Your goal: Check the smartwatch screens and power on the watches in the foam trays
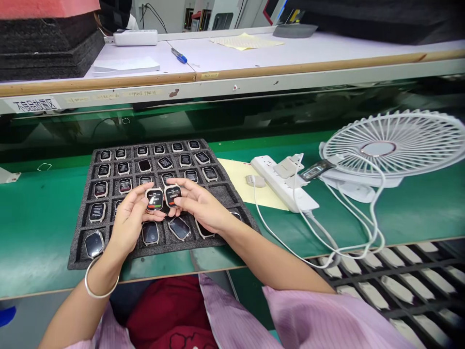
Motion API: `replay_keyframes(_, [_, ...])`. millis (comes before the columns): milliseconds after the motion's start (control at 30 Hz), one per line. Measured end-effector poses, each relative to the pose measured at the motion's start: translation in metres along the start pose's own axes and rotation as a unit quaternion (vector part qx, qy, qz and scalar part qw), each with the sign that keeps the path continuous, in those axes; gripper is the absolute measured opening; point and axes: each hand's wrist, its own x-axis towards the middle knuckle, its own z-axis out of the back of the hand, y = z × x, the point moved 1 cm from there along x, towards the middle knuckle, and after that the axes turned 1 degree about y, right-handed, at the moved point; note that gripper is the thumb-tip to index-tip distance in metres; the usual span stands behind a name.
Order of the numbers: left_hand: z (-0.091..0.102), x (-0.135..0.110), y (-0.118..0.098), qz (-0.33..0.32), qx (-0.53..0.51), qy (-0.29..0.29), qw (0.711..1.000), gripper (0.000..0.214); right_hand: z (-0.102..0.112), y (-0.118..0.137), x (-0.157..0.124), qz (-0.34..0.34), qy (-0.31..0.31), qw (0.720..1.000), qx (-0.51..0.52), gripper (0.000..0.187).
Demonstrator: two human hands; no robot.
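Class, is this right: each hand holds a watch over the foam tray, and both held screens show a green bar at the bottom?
Not quite: in the head view, the watch in the right hand shows a red bar. The rest is right.

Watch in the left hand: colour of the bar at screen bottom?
The bar on the watch is green; head view shows it.

Glossy green flat surface (32, 228) up front. Behind it, raised: long pale-lavender shelf (232, 55), tan wood-look edge strip (290, 67), off-white front rail (283, 81) with chipped paint. Shiny dark-green panel (218, 114) under the shelf, picking up reflections. Back of room: light-grey boxy cabinets (222, 19). Lighting bright, mostly even. Grey patch lower left, can't tell if floor.
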Motion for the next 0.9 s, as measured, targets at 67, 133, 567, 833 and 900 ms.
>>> replay_keyframes(67, [0.001, 0.001, 0.000, 0.000, 0.004, 0.000, 1.000, 0.052, 0.000, 0.000, -0.001, 0.008, -0.006, 1.000, -0.026, 0.048])
replay_keyframes(133, [0.001, 0.002, 0.001, 0.001, 0.010, -0.001, 1.000, 0.054, 0.000, 0.001, -0.001, 0.018, -0.012, 0.998, -0.052, 0.046])
replay_keyframes(567, [-0.032, 0.011, -0.010, -0.036, 0.146, 0.058, 0.987, 0.043, 0.038, 0.023, -0.012, 0.057, -0.048, 0.988, -0.134, 0.033])
replay_keyframes(833, [-0.078, 0.040, 0.006, 0.009, 0.175, 0.146, 0.974, 0.063, 0.089, 0.043, -0.033, 0.045, -0.033, 0.994, -0.089, 0.065])
replay_keyframes(900, [-0.083, 0.045, 0.010, 0.002, 0.260, 0.166, 0.951, 0.060, 0.096, 0.045, -0.036, 0.052, -0.019, 0.991, -0.119, 0.067])
